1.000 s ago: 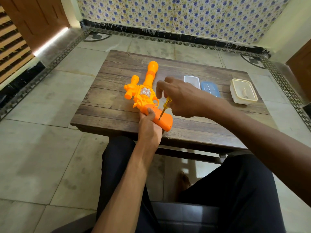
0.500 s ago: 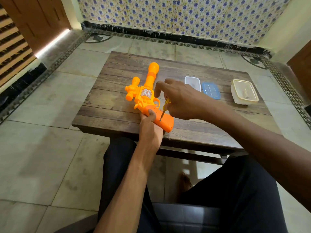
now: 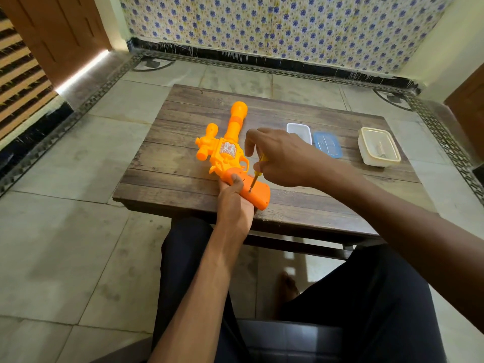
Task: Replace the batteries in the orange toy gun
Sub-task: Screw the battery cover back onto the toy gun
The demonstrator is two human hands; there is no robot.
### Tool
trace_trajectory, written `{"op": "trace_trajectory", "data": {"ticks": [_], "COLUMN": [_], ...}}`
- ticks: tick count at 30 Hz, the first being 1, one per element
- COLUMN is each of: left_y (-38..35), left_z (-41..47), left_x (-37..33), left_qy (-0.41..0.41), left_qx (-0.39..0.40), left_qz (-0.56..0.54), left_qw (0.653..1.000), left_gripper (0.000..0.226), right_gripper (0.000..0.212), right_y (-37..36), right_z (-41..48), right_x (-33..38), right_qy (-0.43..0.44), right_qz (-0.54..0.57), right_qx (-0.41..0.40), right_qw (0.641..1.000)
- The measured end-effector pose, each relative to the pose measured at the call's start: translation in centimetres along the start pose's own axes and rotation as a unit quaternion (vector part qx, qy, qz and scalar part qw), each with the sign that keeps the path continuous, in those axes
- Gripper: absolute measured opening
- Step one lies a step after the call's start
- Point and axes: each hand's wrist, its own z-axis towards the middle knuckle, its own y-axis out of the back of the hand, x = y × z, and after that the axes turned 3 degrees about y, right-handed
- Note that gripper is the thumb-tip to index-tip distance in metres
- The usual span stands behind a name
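The orange toy gun (image 3: 227,153) lies flat on the low wooden table (image 3: 183,153), barrel pointing away from me, handle near the front edge. My left hand (image 3: 234,203) grips the handle from below, thumb pressed on its top face. My right hand (image 3: 280,157) pinches a small yellow-handled screwdriver (image 3: 256,174); its tip stands on the handle's battery cover.
A small clear tub (image 3: 300,131) and its blue lid (image 3: 327,144) sit right of the gun. A cream lidded box (image 3: 379,146) stands further right. Tiled floor surrounds the table; my dark-trousered knees are below its front edge.
Both hands stay on the gun's handle and the screwdriver. My right fingers have shifted slightly around the screwdriver. The gun has not moved.
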Motion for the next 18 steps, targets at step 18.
{"op": "trace_trajectory", "data": {"ticks": [18], "left_y": [-0.3], "left_z": [-0.5], "left_x": [-0.1], "left_qy": [0.007], "left_qx": [0.003], "left_qz": [-0.019], "left_qw": [1.0], "left_gripper": [0.053], "right_gripper": [0.016], "right_y": [0.3], "right_z": [-0.2], "right_x": [-0.2], "right_qy": [0.001], "right_qz": [-0.042], "right_qx": [-0.036], "right_qw": [0.998]}}
